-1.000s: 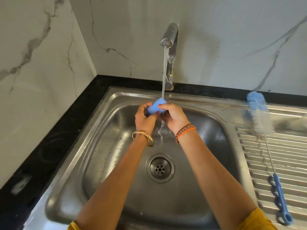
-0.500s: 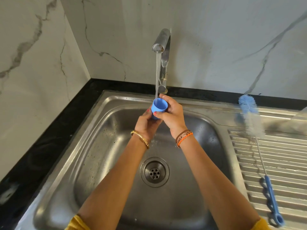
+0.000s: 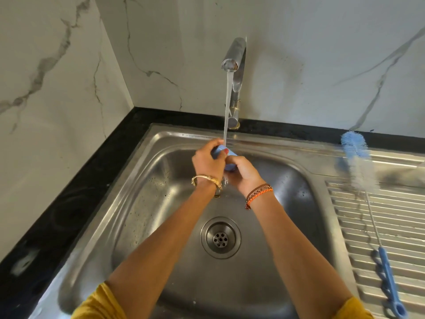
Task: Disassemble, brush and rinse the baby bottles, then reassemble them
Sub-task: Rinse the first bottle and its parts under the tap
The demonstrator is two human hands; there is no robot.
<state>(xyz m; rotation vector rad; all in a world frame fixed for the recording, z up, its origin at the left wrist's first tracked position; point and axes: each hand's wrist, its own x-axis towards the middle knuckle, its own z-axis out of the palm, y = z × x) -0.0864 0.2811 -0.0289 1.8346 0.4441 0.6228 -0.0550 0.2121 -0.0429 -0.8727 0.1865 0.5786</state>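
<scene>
A small blue bottle cap (image 3: 227,155) sits between both my hands above the steel sink (image 3: 142,203), right under the water stream from the tap (image 3: 233,58). My left hand (image 3: 208,163) grips its left side with the thumb on top. My right hand (image 3: 243,173) grips it from the right and below. Most of the cap is hidden by my fingers. No bottle body is in view.
A long bottle brush (image 3: 362,187) with blue and white bristles and a blue handle lies on the ribbed drainboard (image 3: 402,226) at right. The drain (image 3: 220,237) is at the basin's middle. Black counter (image 3: 64,203) and marble walls border the left and back.
The cap stood upright with its opening up under the stream half a second ago; now it is turned on its side and covered more by both hands.
</scene>
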